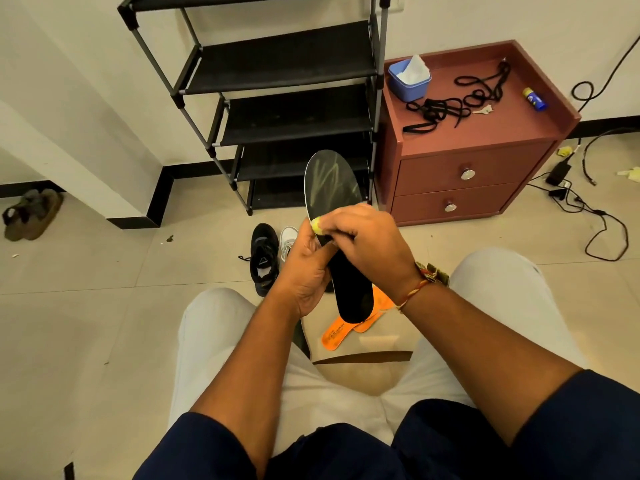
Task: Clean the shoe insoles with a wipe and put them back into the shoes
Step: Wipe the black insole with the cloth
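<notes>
- Writing: the upper of two orange insoles [337, 336] carries a dark printed mark; it is too small to read. They lie overlapped on the floor, in front of the shoe rack [287, 64] and close to the person's knees.
- Black shoe [265, 259]: white triangular logo on the tongue, no legible name. It stands on the floor in front of the rack, with a white shoe [288, 240] just beside it.
- Black insole [332, 188]: held upright, toe end up, in front of the rack's lowest shelves. Pale streaks cross its upper part; no writing seen.
- Left hand [306, 275]: palm turned inward, fingers wrapped round the insole's middle from the left edge.
- Right hand [372, 249]: wrist bent, a thread band [431, 273] on it; fingers [337, 221] curled, pinching a small yellow wipe [317, 227] against the insole's left edge.
- Cabinet [485, 133], just right of the rack: on top sit a blue tub [408, 84] of white wipes, loose black laces [450, 105] and a yellow-and-blue tube [534, 98], label unreadable.
</notes>
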